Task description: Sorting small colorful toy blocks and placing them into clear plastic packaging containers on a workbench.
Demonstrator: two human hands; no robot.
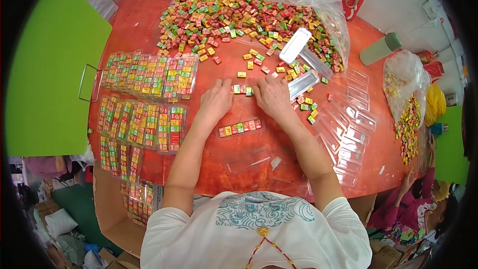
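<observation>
"Red tabletop (pixel 204 174), curving across my head view. What surrounds it?"

"I see a pale wall (pixel 388 0) behind, a bright green panel (pixel 55 69) at left, a heap of small coloured boxes (pixel 239 17) on the far side and packed rows (pixel 149 122) along the left."

"And the grip?"

"Left hand (pixel 216 100) and right hand (pixel 273 98) both curl their fingers (pixel 227 83) inward. From here I can't tell whether either one pinches."

"Where's the short row of boxes (pixel 242 90)?"

"Between the two hands, right at the fingertips; a longer row (pixel 240 128) lies nearer the white shirt (pixel 199 239)."
</observation>
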